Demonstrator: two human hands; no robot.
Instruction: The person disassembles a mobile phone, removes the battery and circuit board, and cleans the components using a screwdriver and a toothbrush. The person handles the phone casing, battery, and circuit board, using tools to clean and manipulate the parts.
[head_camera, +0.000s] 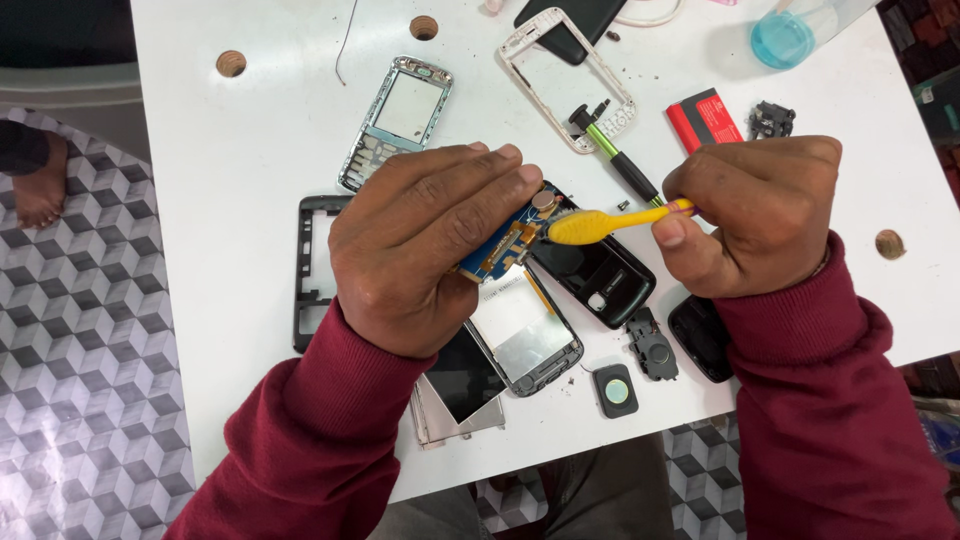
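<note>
My left hand (425, 245) grips a blue phone circuit board (505, 240) and holds it just above the white table (240, 130). My right hand (760, 210) is closed on the handle of a yellow toothbrush (600, 222). The brush head rests against the upper end of the board, beside a round silver part. Both arms wear dark red sleeves. Most of the board is hidden under my left fingers.
Phone parts lie around: a silver keypad frame (400, 120), a white frame (565, 85), a black frame (310, 270), a black back shell (600, 275), a screen unit (520, 330), a green-handled screwdriver (620, 160), a red battery (705, 118), a blue-liquid container (785, 38).
</note>
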